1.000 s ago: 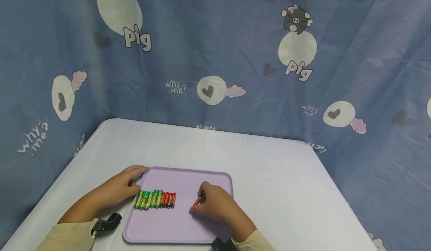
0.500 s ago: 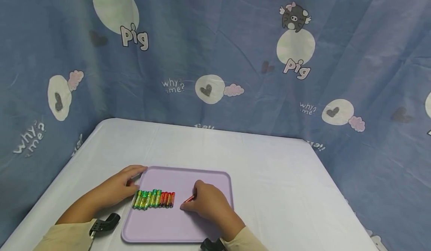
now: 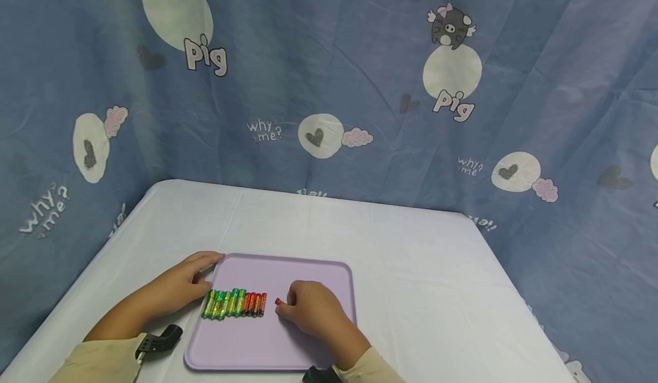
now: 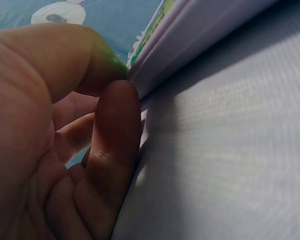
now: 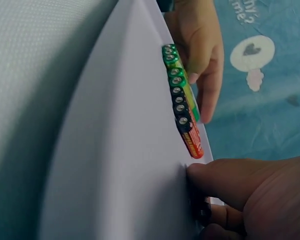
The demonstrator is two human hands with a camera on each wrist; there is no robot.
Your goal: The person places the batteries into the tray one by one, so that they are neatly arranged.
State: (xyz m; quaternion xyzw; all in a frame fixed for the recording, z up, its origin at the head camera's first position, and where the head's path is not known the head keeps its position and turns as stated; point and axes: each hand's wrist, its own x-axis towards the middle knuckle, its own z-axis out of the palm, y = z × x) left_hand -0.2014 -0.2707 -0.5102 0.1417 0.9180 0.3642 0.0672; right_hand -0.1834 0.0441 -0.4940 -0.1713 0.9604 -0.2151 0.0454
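My right hand (image 3: 315, 307) pinches a small red and black battery (image 3: 278, 301) over the middle of the lilac tray (image 3: 241, 349). Fingers cover most of that battery; its dark end (image 5: 204, 212) shows below my thumb in the right wrist view. Just left of it, a row of upright-aligned batteries lies side by side: green and gold ones (image 3: 224, 304) at the left, slimmer red and black ones (image 3: 255, 304) at the right. My left hand (image 3: 177, 285) rests at the tray's left edge, thumb and a finger touching the outer rim (image 4: 165, 60) in the left wrist view.
The tray lies on a table with a white cloth (image 3: 411, 280). A blue printed curtain (image 3: 360, 75) hangs behind and along the sides. Black wrist devices sit on both sleeves, the left one (image 3: 160, 340) beside the tray.
My right hand has moved left toward the row with the red battery, which has turned so that only its red end shows in the head view. The left hand stays at the rim.
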